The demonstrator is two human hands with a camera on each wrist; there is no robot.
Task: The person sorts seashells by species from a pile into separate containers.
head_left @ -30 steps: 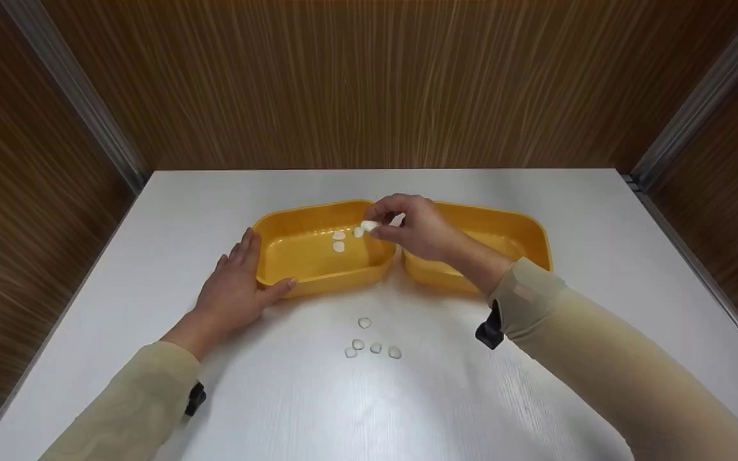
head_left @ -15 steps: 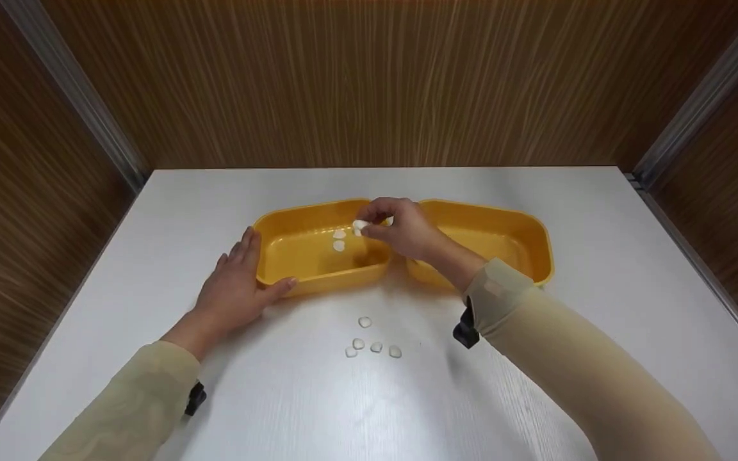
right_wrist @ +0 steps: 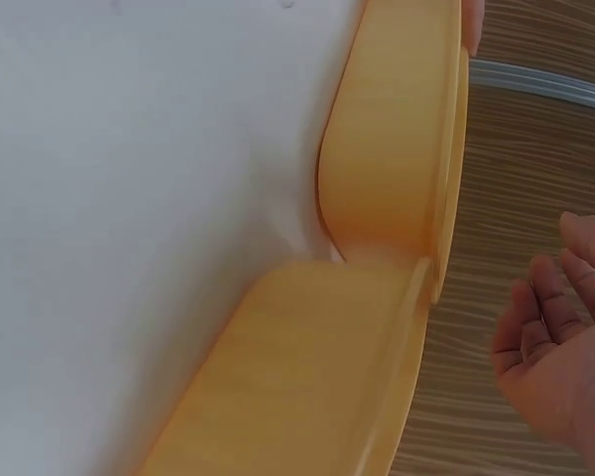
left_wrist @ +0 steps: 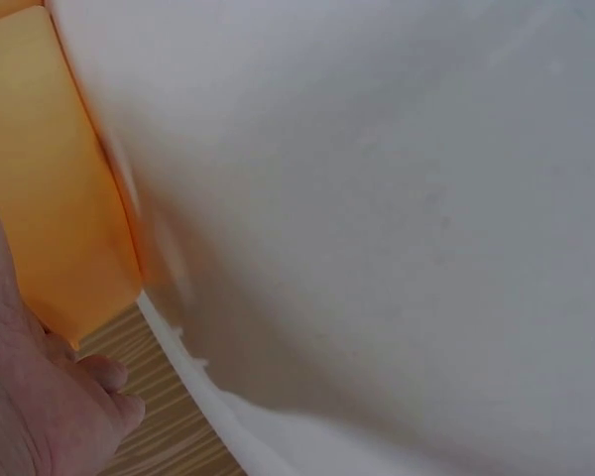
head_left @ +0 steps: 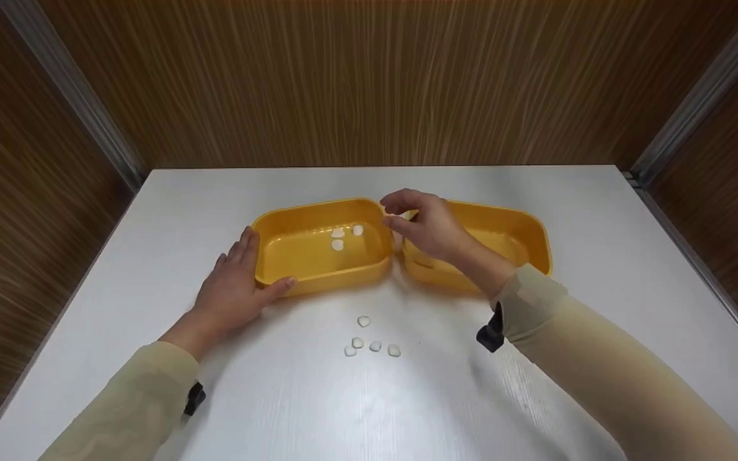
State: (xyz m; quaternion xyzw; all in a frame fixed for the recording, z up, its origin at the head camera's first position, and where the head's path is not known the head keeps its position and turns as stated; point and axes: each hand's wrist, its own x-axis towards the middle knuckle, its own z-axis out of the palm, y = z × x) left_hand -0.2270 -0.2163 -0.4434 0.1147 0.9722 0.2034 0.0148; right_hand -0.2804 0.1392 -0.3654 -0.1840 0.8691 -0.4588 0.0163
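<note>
My left hand (head_left: 231,288) rests against the left end of a yellow tray (head_left: 318,282), thumb over its front rim and straight fingers along its side. Inside lie three small white pebble-like pieces (head_left: 337,244). Above the narrow gap between this tray and a second yellow tray (head_left: 541,246) hovers my right hand (head_left: 433,227). Its thumb and forefinger stand apart, with no piece seen at their tips. The right wrist view shows this right hand (right_wrist: 560,342) loosely curled; part of its palm is hidden. Several similar pale pieces (head_left: 375,346) lie on the table before the left tray.
Side by side, the two trays stand on a white table (head_left: 279,397). Brown wood-grain panels (head_left: 369,83) close off its back and both sides. The right forearm passes over the front rim of the right tray.
My right hand dips left over the left tray with a white piece at its fingertips, then draws back right, where that piece is out of sight. The left hand keeps its place.
</note>
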